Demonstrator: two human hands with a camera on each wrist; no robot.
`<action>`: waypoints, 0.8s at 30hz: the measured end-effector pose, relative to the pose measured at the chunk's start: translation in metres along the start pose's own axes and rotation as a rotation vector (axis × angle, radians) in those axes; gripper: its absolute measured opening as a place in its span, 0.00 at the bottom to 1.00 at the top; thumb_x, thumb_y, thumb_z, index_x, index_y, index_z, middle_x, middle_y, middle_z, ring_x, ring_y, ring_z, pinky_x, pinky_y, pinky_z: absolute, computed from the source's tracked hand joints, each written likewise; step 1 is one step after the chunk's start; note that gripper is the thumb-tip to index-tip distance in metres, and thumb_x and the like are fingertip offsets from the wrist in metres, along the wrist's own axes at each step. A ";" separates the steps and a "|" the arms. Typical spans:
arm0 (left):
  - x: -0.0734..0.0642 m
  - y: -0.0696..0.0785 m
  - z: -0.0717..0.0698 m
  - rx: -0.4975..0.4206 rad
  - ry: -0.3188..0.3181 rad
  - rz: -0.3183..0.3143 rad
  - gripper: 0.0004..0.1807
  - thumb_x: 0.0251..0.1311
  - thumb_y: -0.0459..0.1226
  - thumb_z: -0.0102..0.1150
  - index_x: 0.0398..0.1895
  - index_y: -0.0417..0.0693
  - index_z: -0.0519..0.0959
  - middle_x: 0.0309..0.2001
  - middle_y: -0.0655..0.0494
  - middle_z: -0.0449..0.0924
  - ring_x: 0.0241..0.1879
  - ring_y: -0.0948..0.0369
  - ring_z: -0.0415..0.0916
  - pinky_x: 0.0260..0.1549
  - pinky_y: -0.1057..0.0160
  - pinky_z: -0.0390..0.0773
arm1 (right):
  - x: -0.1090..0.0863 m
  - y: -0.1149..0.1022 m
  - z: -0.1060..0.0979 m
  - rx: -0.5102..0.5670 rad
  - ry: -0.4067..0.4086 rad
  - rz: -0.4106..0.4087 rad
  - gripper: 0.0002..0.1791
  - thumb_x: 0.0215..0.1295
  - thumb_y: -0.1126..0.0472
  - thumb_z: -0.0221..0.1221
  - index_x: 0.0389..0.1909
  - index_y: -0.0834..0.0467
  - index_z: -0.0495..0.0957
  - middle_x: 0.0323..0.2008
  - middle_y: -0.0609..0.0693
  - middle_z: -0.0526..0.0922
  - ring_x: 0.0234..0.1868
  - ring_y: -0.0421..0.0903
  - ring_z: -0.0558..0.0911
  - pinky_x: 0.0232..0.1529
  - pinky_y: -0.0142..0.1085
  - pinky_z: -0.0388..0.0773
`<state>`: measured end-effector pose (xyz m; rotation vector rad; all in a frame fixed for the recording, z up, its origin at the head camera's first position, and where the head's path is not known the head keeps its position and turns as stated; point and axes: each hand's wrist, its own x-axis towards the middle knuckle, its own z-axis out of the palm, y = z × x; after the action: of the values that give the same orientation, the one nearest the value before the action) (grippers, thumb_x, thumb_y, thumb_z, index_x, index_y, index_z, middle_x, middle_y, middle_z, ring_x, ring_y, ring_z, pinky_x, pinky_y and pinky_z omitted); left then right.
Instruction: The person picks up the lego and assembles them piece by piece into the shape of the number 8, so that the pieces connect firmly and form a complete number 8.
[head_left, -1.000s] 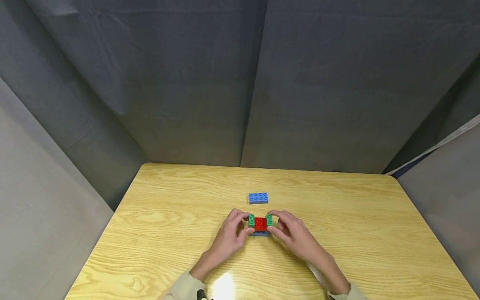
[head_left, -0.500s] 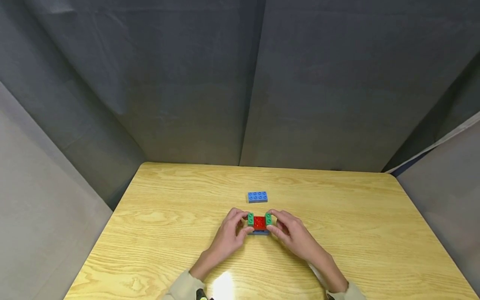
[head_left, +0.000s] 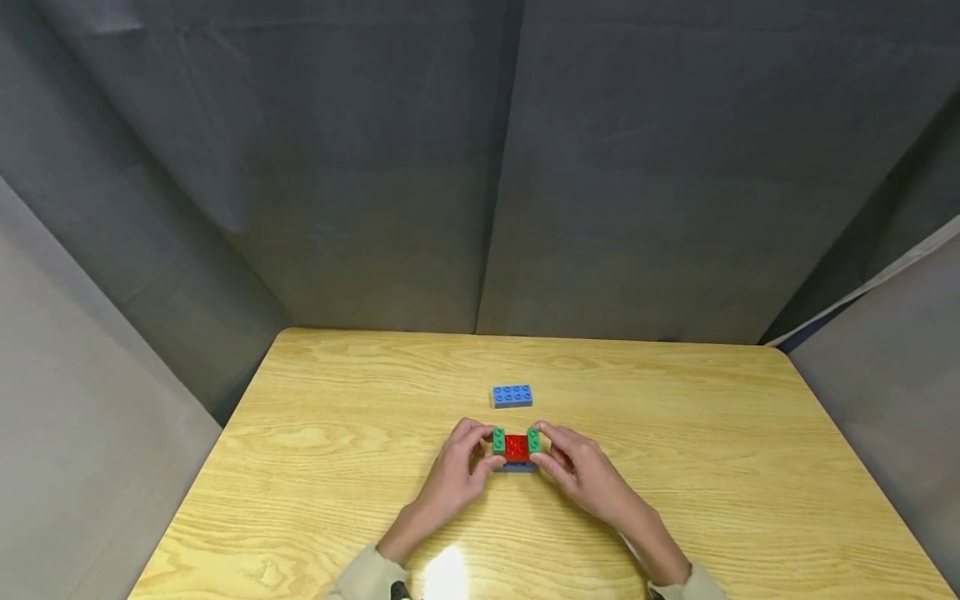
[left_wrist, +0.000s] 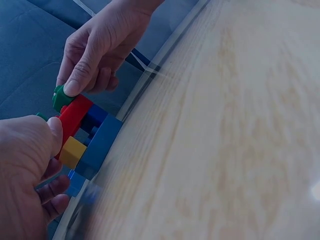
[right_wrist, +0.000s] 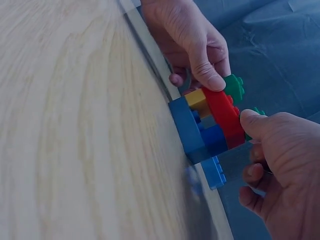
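A small stack of toy building bricks stands on the wooden table between both hands. Its base is a long blue brick. On that sit a yellow brick at the left and a short blue brick at the right, with a gap between them. A red brick bridges the two. My left hand pinches the left green brick on top of the red one between thumb and fingers. At the other end, my right hand pinches the right green brick.
Behind the stack, a loose blue brick lies studs up on the table. Grey curtains hang beyond the table's back edge and at both sides.
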<state>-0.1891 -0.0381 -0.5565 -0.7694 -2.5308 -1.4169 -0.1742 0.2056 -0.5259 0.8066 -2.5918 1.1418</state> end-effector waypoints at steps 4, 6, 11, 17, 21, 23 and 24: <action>0.000 0.000 0.000 0.001 -0.001 -0.004 0.22 0.67 0.40 0.69 0.60 0.41 0.80 0.49 0.52 0.76 0.45 0.56 0.77 0.42 0.64 0.80 | -0.001 0.002 0.002 0.008 0.012 -0.008 0.19 0.71 0.63 0.66 0.60 0.64 0.81 0.23 0.36 0.64 0.21 0.29 0.59 0.21 0.28 0.64; 0.000 0.000 -0.001 0.001 -0.003 -0.009 0.22 0.67 0.40 0.69 0.60 0.41 0.80 0.49 0.53 0.76 0.45 0.57 0.77 0.42 0.65 0.80 | -0.001 0.003 0.003 0.015 0.013 -0.009 0.20 0.71 0.63 0.66 0.61 0.64 0.80 0.22 0.36 0.64 0.21 0.29 0.59 0.22 0.28 0.64; 0.000 0.001 -0.001 0.006 -0.002 -0.010 0.21 0.67 0.40 0.69 0.60 0.42 0.80 0.48 0.57 0.75 0.44 0.57 0.76 0.41 0.66 0.79 | -0.002 0.006 0.005 0.033 0.029 -0.022 0.20 0.71 0.65 0.66 0.62 0.65 0.80 0.22 0.36 0.63 0.21 0.29 0.58 0.21 0.28 0.63; 0.000 0.000 -0.002 -0.005 0.000 -0.010 0.21 0.67 0.40 0.69 0.60 0.42 0.80 0.48 0.54 0.76 0.44 0.54 0.77 0.40 0.64 0.80 | -0.002 0.011 0.013 0.098 0.074 -0.015 0.21 0.71 0.66 0.66 0.62 0.67 0.79 0.22 0.38 0.67 0.22 0.29 0.60 0.21 0.28 0.65; -0.001 0.001 -0.002 -0.013 0.015 0.002 0.21 0.66 0.39 0.69 0.60 0.41 0.80 0.49 0.50 0.77 0.44 0.54 0.78 0.42 0.63 0.81 | -0.006 0.015 0.021 0.129 0.080 0.025 0.21 0.72 0.65 0.65 0.62 0.68 0.78 0.24 0.37 0.70 0.22 0.29 0.62 0.23 0.29 0.67; -0.001 0.001 -0.001 -0.013 0.020 0.007 0.21 0.66 0.38 0.69 0.60 0.40 0.80 0.49 0.50 0.77 0.44 0.54 0.78 0.42 0.63 0.81 | -0.008 0.016 0.024 0.135 0.086 0.044 0.21 0.72 0.65 0.65 0.63 0.69 0.78 0.25 0.37 0.70 0.23 0.29 0.63 0.24 0.29 0.68; -0.001 0.001 -0.001 -0.011 0.023 0.013 0.21 0.66 0.38 0.69 0.60 0.40 0.80 0.49 0.50 0.77 0.44 0.54 0.78 0.42 0.63 0.81 | -0.009 0.017 0.025 0.140 0.090 0.054 0.21 0.72 0.65 0.65 0.63 0.68 0.78 0.25 0.36 0.71 0.23 0.29 0.63 0.24 0.29 0.68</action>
<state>-0.1880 -0.0388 -0.5552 -0.7652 -2.4984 -1.4282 -0.1756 0.2003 -0.5572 0.6987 -2.4971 1.3555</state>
